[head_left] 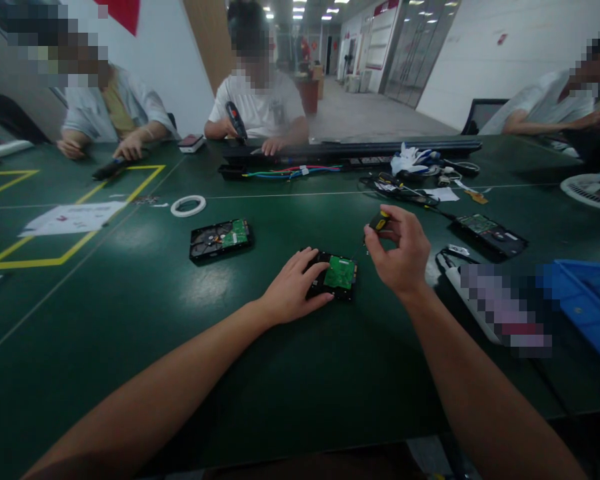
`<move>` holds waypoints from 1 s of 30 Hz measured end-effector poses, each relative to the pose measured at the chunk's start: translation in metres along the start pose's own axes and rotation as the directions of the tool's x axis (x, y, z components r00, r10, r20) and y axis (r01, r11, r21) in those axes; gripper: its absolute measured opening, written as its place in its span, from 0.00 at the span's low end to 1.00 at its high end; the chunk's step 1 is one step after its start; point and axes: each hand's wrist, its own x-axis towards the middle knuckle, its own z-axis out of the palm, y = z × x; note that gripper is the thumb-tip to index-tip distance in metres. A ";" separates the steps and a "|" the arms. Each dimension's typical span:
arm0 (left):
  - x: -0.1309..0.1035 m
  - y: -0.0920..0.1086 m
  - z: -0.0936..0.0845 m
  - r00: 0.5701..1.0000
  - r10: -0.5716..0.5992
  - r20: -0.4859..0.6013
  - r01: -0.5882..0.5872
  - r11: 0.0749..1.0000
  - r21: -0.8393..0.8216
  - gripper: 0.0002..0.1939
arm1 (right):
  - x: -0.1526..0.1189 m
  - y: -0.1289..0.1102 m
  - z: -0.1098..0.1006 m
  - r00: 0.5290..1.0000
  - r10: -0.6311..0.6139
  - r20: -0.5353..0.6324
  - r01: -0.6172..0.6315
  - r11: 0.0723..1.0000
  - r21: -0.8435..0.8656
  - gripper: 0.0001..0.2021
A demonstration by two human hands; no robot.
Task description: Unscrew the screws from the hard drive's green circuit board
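A hard drive with a green circuit board facing up lies on the table in front of me. My left hand grips it across its left part, fingers over the far side and thumb along the near edge. Just right of the drive, my right hand holds a small black-and-yellow screwdriver between thumb and fingers. The screwdriver's shaft points down toward the drive's right end; its tip is too fine to make out. To the left lies another hard drive, board side up.
A third drive lies at right, near a white power strip and blue bin. Cables and white gloves lie farther back. A white ring sits left. Across the table, one person holds a power screwdriver.
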 end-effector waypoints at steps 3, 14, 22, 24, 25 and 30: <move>0.000 0.003 0.001 1.000 -0.005 0.006 0.005 1.000 0.029 0.32 | 0.000 -0.001 0.000 1.000 -0.001 0.006 0.001 1.000 0.001 0.23; 0.000 0.002 0.003 1.000 -0.001 0.006 0.001 0.998 0.057 0.29 | 0.001 0.000 0.001 1.000 -0.007 0.006 0.007 1.000 -0.010 0.22; -0.002 0.004 0.002 1.000 -0.006 -0.008 0.006 0.998 0.060 0.29 | -0.001 0.001 0.002 1.000 -0.001 -0.004 0.001 1.000 -0.002 0.23; -0.002 0.003 0.003 1.000 -0.009 -0.020 0.010 0.998 0.059 0.28 | -0.002 0.002 0.002 1.000 -0.003 0.001 0.003 1.000 0.000 0.23; -0.002 0.003 0.003 1.000 -0.009 -0.024 0.010 0.998 0.059 0.28 | -0.002 0.002 0.002 1.000 -0.003 0.003 0.003 1.000 0.000 0.23; -0.003 0.002 0.003 1.000 -0.003 -0.023 0.005 0.998 0.061 0.28 | -0.003 0.003 0.003 1.000 0.005 0.005 -0.005 1.000 -0.001 0.25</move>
